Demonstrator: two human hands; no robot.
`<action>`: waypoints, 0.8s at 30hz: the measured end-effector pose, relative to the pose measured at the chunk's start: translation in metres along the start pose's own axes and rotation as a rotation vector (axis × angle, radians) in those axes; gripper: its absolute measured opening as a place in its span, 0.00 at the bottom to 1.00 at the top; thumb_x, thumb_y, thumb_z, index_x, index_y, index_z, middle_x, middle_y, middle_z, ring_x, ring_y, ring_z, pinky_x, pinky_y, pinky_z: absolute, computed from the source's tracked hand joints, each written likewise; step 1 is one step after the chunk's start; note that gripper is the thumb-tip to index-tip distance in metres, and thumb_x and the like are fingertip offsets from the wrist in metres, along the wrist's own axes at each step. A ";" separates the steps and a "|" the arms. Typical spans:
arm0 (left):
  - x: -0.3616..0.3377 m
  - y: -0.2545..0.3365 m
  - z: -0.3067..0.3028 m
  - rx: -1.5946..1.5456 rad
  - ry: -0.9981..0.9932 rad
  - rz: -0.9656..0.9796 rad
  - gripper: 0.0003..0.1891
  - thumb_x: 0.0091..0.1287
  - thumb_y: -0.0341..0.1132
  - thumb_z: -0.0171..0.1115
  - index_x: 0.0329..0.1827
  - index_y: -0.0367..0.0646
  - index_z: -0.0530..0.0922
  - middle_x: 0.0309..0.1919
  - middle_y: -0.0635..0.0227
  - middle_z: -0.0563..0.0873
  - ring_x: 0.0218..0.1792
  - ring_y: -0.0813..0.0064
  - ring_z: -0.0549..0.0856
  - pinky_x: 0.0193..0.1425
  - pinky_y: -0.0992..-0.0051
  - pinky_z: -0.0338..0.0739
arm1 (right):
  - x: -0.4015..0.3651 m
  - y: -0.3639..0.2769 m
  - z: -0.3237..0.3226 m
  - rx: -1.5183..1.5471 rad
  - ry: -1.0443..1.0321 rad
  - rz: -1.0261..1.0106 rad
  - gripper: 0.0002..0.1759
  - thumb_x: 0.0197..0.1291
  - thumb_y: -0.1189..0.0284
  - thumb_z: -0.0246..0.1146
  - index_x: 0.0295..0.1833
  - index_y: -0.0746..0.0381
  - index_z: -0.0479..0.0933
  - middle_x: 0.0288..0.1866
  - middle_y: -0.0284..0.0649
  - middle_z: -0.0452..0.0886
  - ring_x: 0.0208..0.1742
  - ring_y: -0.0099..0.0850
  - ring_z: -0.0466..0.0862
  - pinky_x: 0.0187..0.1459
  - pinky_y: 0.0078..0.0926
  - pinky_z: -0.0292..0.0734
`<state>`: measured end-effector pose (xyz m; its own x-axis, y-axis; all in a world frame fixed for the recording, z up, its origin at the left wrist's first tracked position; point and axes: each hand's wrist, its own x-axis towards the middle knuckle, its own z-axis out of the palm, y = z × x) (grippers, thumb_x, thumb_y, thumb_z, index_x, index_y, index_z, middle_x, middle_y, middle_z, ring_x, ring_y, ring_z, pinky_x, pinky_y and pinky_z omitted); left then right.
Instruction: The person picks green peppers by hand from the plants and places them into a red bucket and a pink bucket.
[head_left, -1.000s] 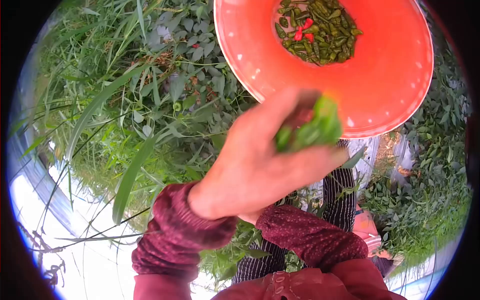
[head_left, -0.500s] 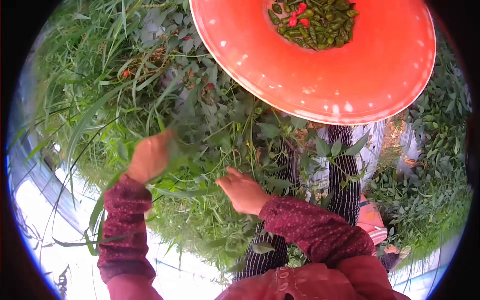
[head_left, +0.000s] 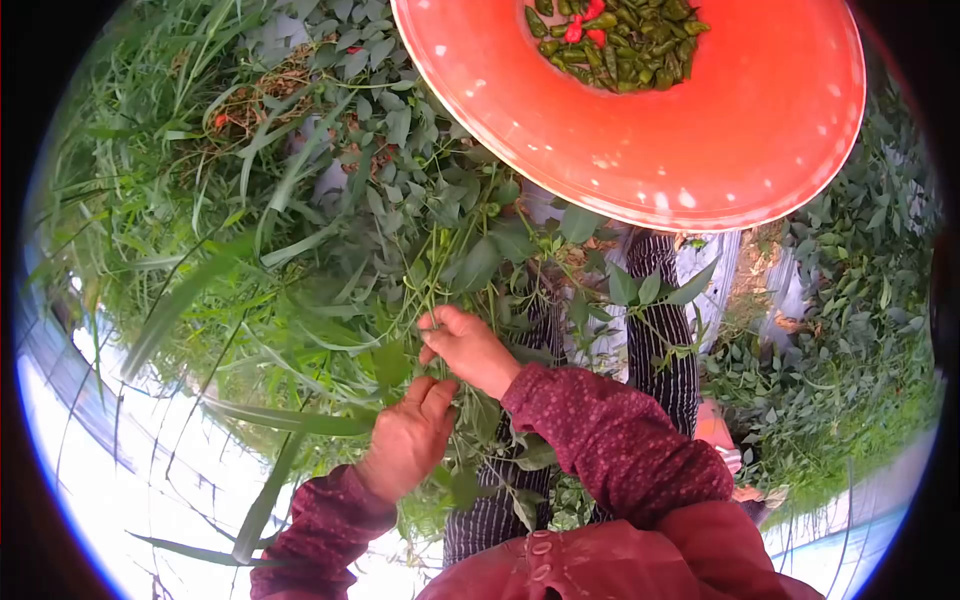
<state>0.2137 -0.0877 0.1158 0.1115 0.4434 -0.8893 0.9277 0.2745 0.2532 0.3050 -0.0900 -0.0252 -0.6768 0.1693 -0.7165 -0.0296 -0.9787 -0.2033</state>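
My right hand (head_left: pixel 466 346) is closed, thumb and fingertips pinched on thin green stems of the pepper plant (head_left: pixel 478 262). Just below it, my left hand (head_left: pixel 412 432) has its fingers curled around the lower part of the same stems, and leaves partly cover what it grips. The two hands nearly touch. Beyond them, a wide orange-red basin (head_left: pixel 640 160) holds a heap of green peppers (head_left: pixel 635 45) with a few red peppers (head_left: pixel 590 18) among them.
Tall grass (head_left: pixel 150 200) fills the left side, long blades crossing near my left forearm. A small red pepper (head_left: pixel 221 120) shows among dry stems. My striped trouser legs (head_left: pixel 662 340) stand between leafy plants (head_left: pixel 860 320) and pale plastic sheeting (head_left: pixel 725 262).
My left hand has come down and right, from the grass to beside my right hand. My right hand has shifted slightly up and left and now pinches stems. The view has tilted slightly.
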 end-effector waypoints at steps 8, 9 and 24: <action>-0.002 0.012 -0.032 0.453 0.044 0.298 0.15 0.52 0.27 0.56 0.45 0.35 0.72 0.33 0.58 0.74 0.33 0.60 0.81 0.57 0.54 0.75 | -0.007 0.006 0.006 -0.722 0.232 -0.159 0.10 0.59 0.69 0.56 0.41 0.65 0.71 0.28 0.46 0.82 0.33 0.47 0.83 0.40 0.44 0.75; -0.002 0.016 -0.033 0.447 0.043 0.305 0.15 0.52 0.27 0.56 0.45 0.35 0.72 0.33 0.58 0.74 0.33 0.60 0.81 0.57 0.54 0.75 | -0.008 0.006 0.007 -0.725 0.238 -0.154 0.10 0.59 0.69 0.56 0.41 0.65 0.71 0.28 0.46 0.82 0.33 0.47 0.83 0.40 0.44 0.75; 0.206 -0.013 0.032 0.586 0.143 0.241 0.11 0.52 0.29 0.59 0.39 0.39 0.79 0.37 0.60 0.81 0.38 0.64 0.83 0.37 0.69 0.79 | -0.011 0.035 0.008 -1.289 0.199 -0.491 0.08 0.52 0.70 0.56 0.37 0.61 0.76 0.24 0.39 0.79 0.26 0.39 0.81 0.31 0.39 0.75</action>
<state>0.2355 -0.0269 -0.0829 0.3296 0.5547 -0.7640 0.9278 -0.3401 0.1533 0.3052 -0.1267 -0.0188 -0.6764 0.5802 -0.4536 0.5337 -0.0383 -0.8448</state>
